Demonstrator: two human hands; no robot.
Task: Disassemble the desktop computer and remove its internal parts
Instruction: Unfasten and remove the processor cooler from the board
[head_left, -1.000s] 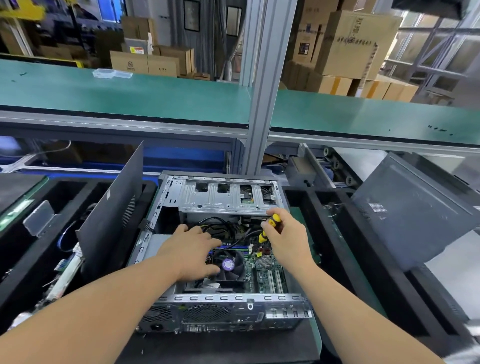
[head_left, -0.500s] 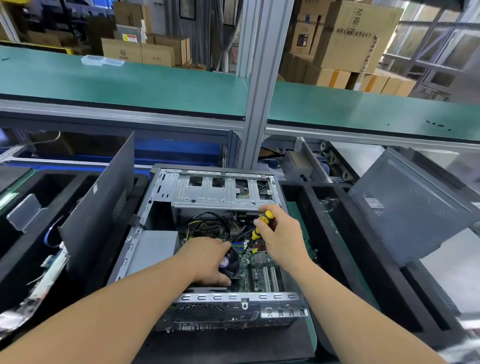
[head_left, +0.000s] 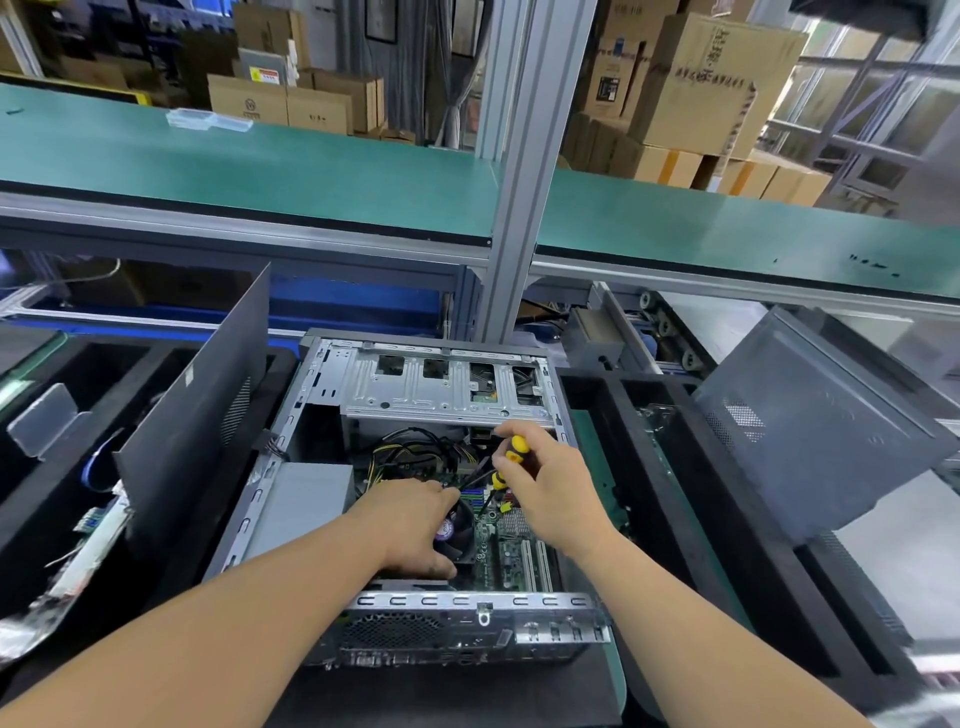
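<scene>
An open desktop computer case (head_left: 363, 603) lies on its side before me, with a silver drive cage (head_left: 441, 387) at its far end. Inside are a green motherboard (head_left: 511, 551), a black CPU fan (head_left: 460, 530) and a tangle of cables (head_left: 415, 454). My left hand (head_left: 415, 525) rests on the CPU fan, fingers curled around its left and near edge. My right hand (head_left: 550, 488) holds a yellow-and-black screwdriver (head_left: 511, 457), its shaft angled down toward the board right of the fan. The tip is hidden among cables.
A dark side panel (head_left: 197, 415) leans upright left of the case. Black bins (head_left: 62, 467) at left hold removed parts; another black bin (head_left: 675, 493) is at right. A grey case cover (head_left: 815, 426) leans further right. A green conveyor (head_left: 260, 161) and an aluminium post (head_left: 524, 182) stand behind.
My left hand slid toward me and right, from the cables onto the CPU fan. My right hand stays with the screwdriver over the board. The view shifted slightly.
</scene>
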